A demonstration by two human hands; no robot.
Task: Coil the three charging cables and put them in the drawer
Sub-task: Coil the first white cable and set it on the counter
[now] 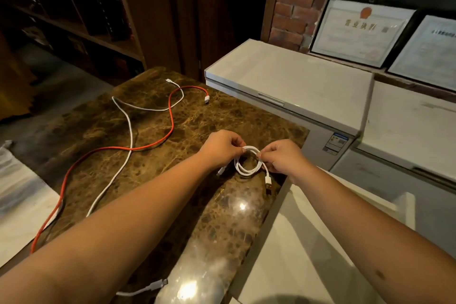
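A short white cable (247, 168) is wound into a small coil just above the brown marble counter (197, 217). My left hand (222, 147) pinches the top of the coil from the left, and my right hand (281, 157) pinches it from the right. Its USB plug (268, 180) hangs down at the lower right. A red cable (138, 147) lies uncoiled across the counter, ending in a white plug at the far edge. A long white cable (127, 155) lies loose and crosses it. No drawer is visible.
White chest freezers (296, 81) stand beyond and right of the counter. A pale surface (308, 242) sits low on the right. Framed certificates (362, 32) lean on a ledge by a brick wall. Dark wooden shelves (74, 20) fill the far left.
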